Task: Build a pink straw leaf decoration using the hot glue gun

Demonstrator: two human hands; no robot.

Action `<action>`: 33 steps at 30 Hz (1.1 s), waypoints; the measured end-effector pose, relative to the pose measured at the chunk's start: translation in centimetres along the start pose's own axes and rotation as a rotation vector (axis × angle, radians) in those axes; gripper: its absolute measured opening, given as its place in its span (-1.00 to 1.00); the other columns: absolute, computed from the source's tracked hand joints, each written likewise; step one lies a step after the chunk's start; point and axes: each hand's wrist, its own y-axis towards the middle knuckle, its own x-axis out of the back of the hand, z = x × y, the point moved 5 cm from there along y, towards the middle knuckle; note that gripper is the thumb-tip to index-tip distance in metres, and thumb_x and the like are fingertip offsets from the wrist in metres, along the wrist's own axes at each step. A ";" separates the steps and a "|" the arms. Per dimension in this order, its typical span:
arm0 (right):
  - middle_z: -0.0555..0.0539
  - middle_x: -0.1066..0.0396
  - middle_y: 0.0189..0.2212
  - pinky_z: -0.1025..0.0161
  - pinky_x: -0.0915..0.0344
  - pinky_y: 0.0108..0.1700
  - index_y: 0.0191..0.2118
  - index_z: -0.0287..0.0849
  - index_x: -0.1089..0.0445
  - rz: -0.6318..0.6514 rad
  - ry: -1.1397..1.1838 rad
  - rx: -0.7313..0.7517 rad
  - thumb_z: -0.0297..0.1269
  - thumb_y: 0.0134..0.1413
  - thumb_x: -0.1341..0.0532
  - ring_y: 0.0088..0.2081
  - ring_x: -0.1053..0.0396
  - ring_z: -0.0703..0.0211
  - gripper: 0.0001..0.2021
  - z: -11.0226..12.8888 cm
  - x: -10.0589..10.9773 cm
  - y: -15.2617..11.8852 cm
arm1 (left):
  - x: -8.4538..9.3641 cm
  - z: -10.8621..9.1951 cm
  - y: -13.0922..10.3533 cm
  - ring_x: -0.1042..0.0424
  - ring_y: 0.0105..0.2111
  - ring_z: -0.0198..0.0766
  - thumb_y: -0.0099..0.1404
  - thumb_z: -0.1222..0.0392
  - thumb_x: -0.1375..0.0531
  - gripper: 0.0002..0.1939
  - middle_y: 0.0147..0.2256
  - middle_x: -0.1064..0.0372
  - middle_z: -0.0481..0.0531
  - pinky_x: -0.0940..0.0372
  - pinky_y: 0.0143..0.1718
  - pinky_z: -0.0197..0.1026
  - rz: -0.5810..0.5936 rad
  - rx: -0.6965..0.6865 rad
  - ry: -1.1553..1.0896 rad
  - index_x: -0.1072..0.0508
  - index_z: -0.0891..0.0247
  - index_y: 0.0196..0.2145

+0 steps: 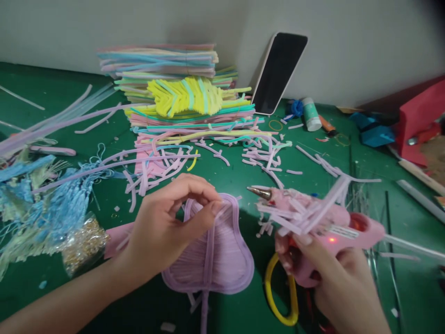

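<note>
My left hand (167, 227) pinches the top edge of a flat lilac leaf-shaped piece (219, 260) made of foam strips, lying on the green table (69, 102). My right hand (330, 283) grips a pink hot glue gun (327, 222) with its metal nozzle (259, 191) pointing left, just right of the leaf's top. A small red light glows on the gun. Several loose lilac strips (306, 208) lie draped across the gun's barrel.
A stack of pastel foam strips (174, 83) with a yellow leaf piece (184, 95) stands at the back. A phone (280, 72) leans on the wall. Blue tassels (52, 204) and gold beads (81, 241) lie left. Yellow scissor handles (278, 297) sit below the gun. Red box (420, 120) at right.
</note>
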 end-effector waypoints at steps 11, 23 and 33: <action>0.03 -0.22 -0.76 0.40 -0.07 -0.67 -0.63 -0.18 -0.36 0.055 -0.221 -0.025 0.06 -0.08 -0.28 -0.70 -0.13 0.36 -0.60 0.0 -0.9 0.4 | -0.3 3.1 0.8 -0.44 -0.29 -0.27 0.26 0.24 -0.23 -0.95 -0.36 -0.44 0.00 -0.33 -0.28 -0.25 0.143 0.125 -0.072 -0.48 0.25 -0.36; 0.05 -0.18 -0.77 0.39 -0.03 -0.64 -0.69 -0.17 -0.28 0.025 -0.343 -0.074 0.02 -0.14 -0.25 -0.69 -0.11 0.38 -0.62 -0.4 -1.0 0.3 | -0.4 3.6 0.7 -0.43 -0.25 -0.29 0.24 0.20 -0.24 -0.94 -0.33 -0.45 -0.04 -0.30 -0.22 -0.28 0.185 0.193 -0.086 -0.48 0.22 -0.35; 0.05 -0.19 -0.77 0.37 -0.06 -0.63 -0.69 -0.16 -0.24 0.027 -0.399 -0.045 -0.02 -0.10 -0.22 -0.68 -0.13 0.35 -0.63 -0.6 -0.9 0.3 | -0.5 3.4 0.6 -0.43 -0.24 -0.27 0.26 0.20 -0.25 -0.94 -0.33 -0.43 -0.03 -0.30 -0.20 -0.24 0.194 0.161 -0.085 -0.48 0.22 -0.35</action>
